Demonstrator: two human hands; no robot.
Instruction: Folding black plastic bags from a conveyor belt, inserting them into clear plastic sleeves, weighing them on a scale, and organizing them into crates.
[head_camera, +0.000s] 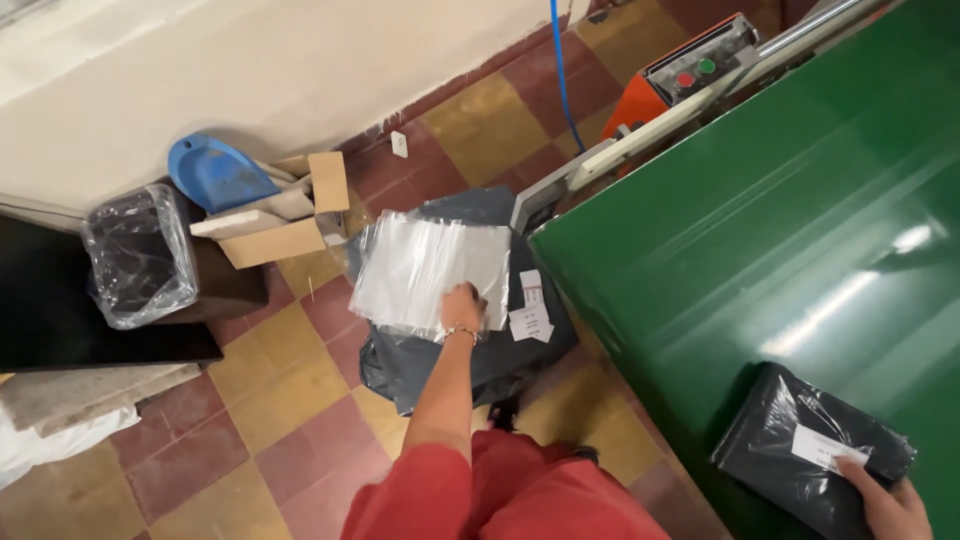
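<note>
My left hand (462, 308) reaches down beside the table and its fingers rest on a stack of clear plastic bags (425, 268) lying on top of a dark grey sack (470, 345) on the floor. I cannot tell whether it grips the stack. A bracelet sits on that wrist. My right hand (893, 507) holds the near edge of a black plastic parcel (805, 445) with a white label, which lies on the green table (760, 230) at the lower right.
A bin lined with clear plastic (140, 255), a blue dustpan (215, 172) and a cardboard box (290, 215) stand by the wall at left. An orange machine with red and green buttons (685, 75) is at the table's far end. White labels (530, 320) lie on the sack.
</note>
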